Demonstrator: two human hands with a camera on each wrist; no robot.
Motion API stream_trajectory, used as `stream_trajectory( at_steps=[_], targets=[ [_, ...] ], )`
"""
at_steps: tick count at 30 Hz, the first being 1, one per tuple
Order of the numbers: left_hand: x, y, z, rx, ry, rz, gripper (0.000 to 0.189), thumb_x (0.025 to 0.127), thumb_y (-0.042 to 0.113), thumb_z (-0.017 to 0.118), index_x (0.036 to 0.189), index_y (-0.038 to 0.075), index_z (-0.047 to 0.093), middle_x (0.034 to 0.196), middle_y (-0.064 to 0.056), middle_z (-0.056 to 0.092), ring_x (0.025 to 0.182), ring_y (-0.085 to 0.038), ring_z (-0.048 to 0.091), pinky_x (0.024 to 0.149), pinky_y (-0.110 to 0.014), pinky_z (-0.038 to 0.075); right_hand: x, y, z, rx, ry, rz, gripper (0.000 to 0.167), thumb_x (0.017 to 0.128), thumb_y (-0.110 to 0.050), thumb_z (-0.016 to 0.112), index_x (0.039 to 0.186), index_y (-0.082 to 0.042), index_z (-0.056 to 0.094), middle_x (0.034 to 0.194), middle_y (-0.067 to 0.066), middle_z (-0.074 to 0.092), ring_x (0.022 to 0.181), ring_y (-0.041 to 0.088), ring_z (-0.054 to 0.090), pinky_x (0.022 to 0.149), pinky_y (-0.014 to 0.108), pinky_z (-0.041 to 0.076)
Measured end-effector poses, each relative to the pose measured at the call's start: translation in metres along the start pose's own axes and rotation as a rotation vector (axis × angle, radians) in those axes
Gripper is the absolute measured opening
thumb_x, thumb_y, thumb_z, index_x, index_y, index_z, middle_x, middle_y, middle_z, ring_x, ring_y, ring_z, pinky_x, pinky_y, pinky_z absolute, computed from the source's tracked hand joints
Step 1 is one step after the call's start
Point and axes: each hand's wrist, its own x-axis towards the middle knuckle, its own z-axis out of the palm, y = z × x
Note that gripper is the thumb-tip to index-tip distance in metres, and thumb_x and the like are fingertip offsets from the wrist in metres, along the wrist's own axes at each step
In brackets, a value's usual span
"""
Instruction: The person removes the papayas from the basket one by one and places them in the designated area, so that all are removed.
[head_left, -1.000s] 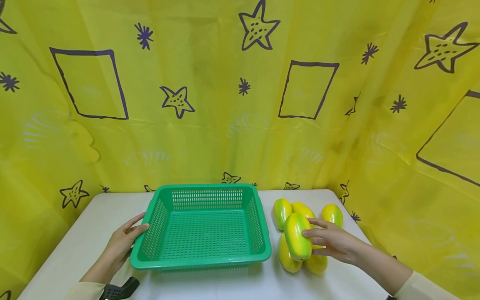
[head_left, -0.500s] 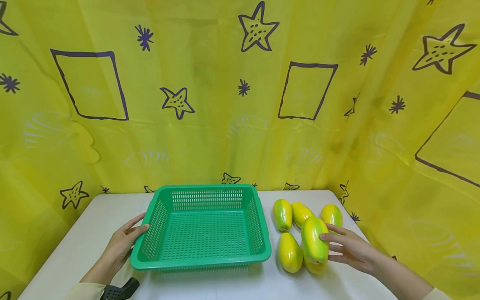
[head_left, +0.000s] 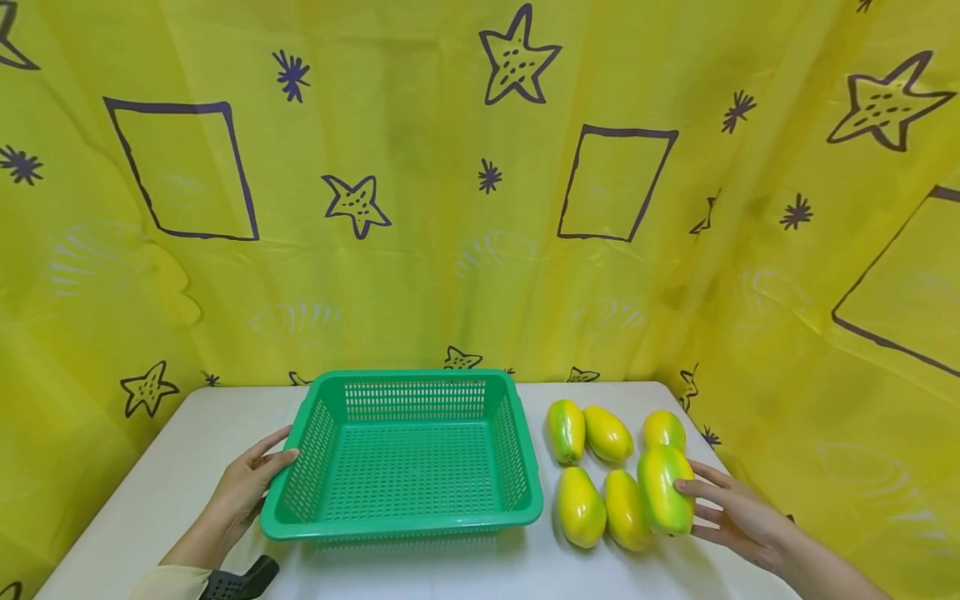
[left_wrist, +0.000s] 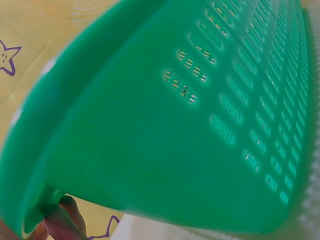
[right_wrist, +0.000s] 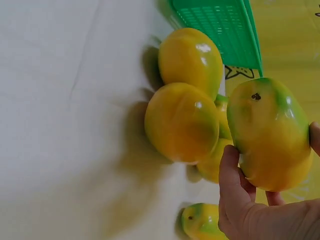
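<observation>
My right hand (head_left: pixel 738 517) grips a yellow-green papaya (head_left: pixel 666 490), with the thumb on one side and the fingers on the other. In the right wrist view this papaya (right_wrist: pixel 270 135) is held up off the white surface, its dark stem spot facing the camera. Over on the left, my left hand (head_left: pixel 243 483) holds the left rim of a green plastic basket (head_left: pixel 401 527), whose perforated floor is bare. Fingertips (left_wrist: pixel 65 220) show under the basket's rim in the left wrist view.
Several more papayas lie right of the basket: two at the back (head_left: pixel 566 431), two in front (head_left: pixel 581 507), and one at the far right (head_left: pixel 663 430), partly behind the held one. A yellow patterned curtain (head_left: pixel 420 292) surrounds the white table (head_left: pixel 225 408).
My right hand has carried the papaya rightward, from above the other papayas to the right of the front pair, uncovering those beneath. The left hand and basket have stayed put.
</observation>
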Motion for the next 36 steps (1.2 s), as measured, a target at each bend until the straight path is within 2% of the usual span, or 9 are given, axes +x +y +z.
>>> stream_trajectory(
  at_steps=[8, 12, 15, 19, 24, 27, 30, 33, 36],
  targets=[
    [-0.001, 0.000, 0.001, -0.007, -0.003, 0.002, 0.078, 0.095, 0.036, 0.066, 0.157, 0.011, 0.026, 0.112, -0.002, 0.061, 0.085, -0.007, 0.063, 0.073, -0.030, 0.058, 0.002, 0.013, -0.009, -0.030, 0.033, -0.029, 0.088, 0.099, -0.026, 0.058, 0.155, 0.003, -0.003, 0.125, 0.006, 0.050, 0.103, 0.017, 0.058, 0.092, 0.045, 0.054],
    [-0.001, -0.001, 0.002, -0.005, -0.006, 0.006, 0.078, 0.095, 0.036, 0.066, 0.157, 0.011, 0.025, 0.107, 0.002, 0.062, 0.085, -0.007, 0.063, 0.073, -0.029, 0.057, 0.004, 0.018, -0.013, -0.045, 0.066, -0.024, 0.090, 0.099, -0.026, 0.059, 0.154, 0.005, -0.005, 0.137, 0.023, 0.041, 0.112, 0.031, 0.056, 0.092, 0.046, 0.054],
    [-0.001, -0.001, 0.002, -0.004, -0.007, 0.008, 0.079, 0.094, 0.037, 0.066, 0.157, 0.011, 0.025, 0.106, 0.002, 0.062, 0.085, -0.007, 0.063, 0.074, -0.029, 0.057, 0.007, 0.021, -0.014, -0.035, 0.093, -0.008, 0.092, 0.098, -0.026, 0.060, 0.154, 0.005, -0.006, 0.147, 0.034, 0.023, 0.128, 0.051, 0.039, 0.092, 0.047, 0.054],
    [-0.001, -0.001, 0.002, -0.004, -0.007, 0.012, 0.079, 0.094, 0.038, 0.066, 0.157, 0.011, 0.025, 0.108, 0.001, 0.061, 0.086, -0.007, 0.063, 0.074, -0.029, 0.057, 0.011, 0.026, -0.016, -0.022, 0.109, 0.005, 0.093, 0.097, -0.026, 0.061, 0.155, 0.003, -0.007, 0.152, 0.036, 0.010, 0.138, 0.057, 0.018, 0.092, 0.048, 0.054],
    [-0.002, -0.001, 0.001, -0.009, -0.009, 0.014, 0.079, 0.095, 0.037, 0.065, 0.157, 0.011, 0.024, 0.108, 0.002, 0.061, 0.085, -0.007, 0.063, 0.074, -0.029, 0.058, 0.016, 0.032, -0.019, -0.017, 0.123, 0.004, 0.093, 0.096, -0.025, 0.063, 0.155, 0.004, -0.003, 0.148, 0.036, 0.020, 0.129, 0.053, 0.037, 0.092, 0.049, 0.054],
    [-0.003, -0.001, 0.001, -0.015, -0.010, 0.013, 0.078, 0.095, 0.036, 0.065, 0.157, 0.011, 0.024, 0.105, 0.003, 0.061, 0.084, -0.007, 0.063, 0.073, -0.029, 0.058, 0.018, 0.035, -0.022, -0.015, 0.111, -0.001, 0.092, 0.096, -0.025, 0.063, 0.154, 0.006, -0.002, 0.142, 0.033, 0.032, 0.115, 0.038, 0.053, 0.092, 0.048, 0.054],
    [-0.003, -0.002, 0.001, -0.024, -0.011, 0.013, 0.078, 0.095, 0.035, 0.065, 0.157, 0.011, 0.024, 0.101, 0.005, 0.061, 0.084, -0.007, 0.064, 0.073, -0.029, 0.058, 0.021, 0.037, -0.023, -0.003, 0.122, 0.004, 0.091, 0.095, -0.023, 0.064, 0.154, 0.005, 0.001, 0.138, 0.029, 0.038, 0.103, 0.022, 0.058, 0.091, 0.047, 0.054],
    [-0.002, -0.002, 0.001, -0.030, -0.011, 0.014, 0.078, 0.095, 0.035, 0.066, 0.157, 0.011, 0.024, 0.101, 0.005, 0.061, 0.084, -0.007, 0.063, 0.073, -0.029, 0.058, 0.023, 0.038, -0.023, 0.000, 0.124, 0.009, 0.091, 0.094, -0.022, 0.065, 0.154, 0.005, 0.002, 0.142, 0.033, 0.031, 0.103, 0.021, 0.058, 0.092, 0.047, 0.054],
    [-0.002, -0.002, 0.002, -0.027, -0.008, 0.014, 0.078, 0.095, 0.035, 0.065, 0.157, 0.011, 0.025, 0.103, 0.004, 0.061, 0.084, -0.007, 0.063, 0.073, -0.029, 0.057, 0.026, 0.039, -0.024, -0.009, 0.126, 0.012, 0.091, 0.094, -0.021, 0.066, 0.154, 0.005, 0.003, 0.148, 0.037, 0.021, 0.108, 0.030, 0.057, 0.092, 0.047, 0.054]
  ],
)
